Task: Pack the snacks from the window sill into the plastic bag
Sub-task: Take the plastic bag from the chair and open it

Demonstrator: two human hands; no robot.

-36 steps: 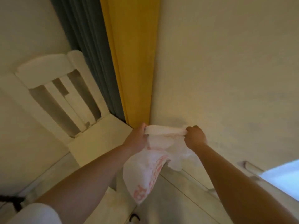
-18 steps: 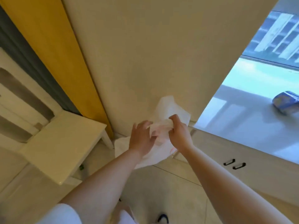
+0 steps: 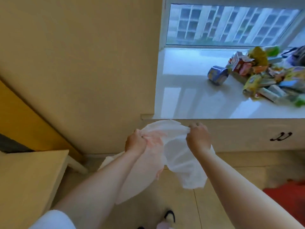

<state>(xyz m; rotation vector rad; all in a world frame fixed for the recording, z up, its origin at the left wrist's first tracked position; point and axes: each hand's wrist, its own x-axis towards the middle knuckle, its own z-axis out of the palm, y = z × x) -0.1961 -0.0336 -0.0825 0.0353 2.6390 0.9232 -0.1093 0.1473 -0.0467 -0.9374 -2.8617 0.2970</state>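
Note:
A thin white plastic bag (image 3: pixel 175 154) with faint red print hangs in front of me, just below the window sill's front edge. My left hand (image 3: pixel 135 142) grips its left rim and my right hand (image 3: pixel 198 138) pinches its right rim, pulling the top apart. On the glossy white window sill (image 3: pixel 184 96), at the right, lies a heap of colourful snack packets (image 3: pixel 267 78). A blue round packet (image 3: pixel 217 75) sits at the heap's left end. The heap runs past the right edge of the view.
A pale cabinet with black handles (image 3: pixel 280 136) sits under the sill. A light wooden chair seat (image 3: pixel 29 176) stands at the lower left, beside a yellow curtain (image 3: pixel 24 119). Something red (image 3: pixel 287 202) lies on the floor at the right. My feet (image 3: pixel 168 217) show below.
My view has swung right from the chair and curtain to the window sill and snack heap. My hands, close together before, have moved apart, spreading the bag's top.

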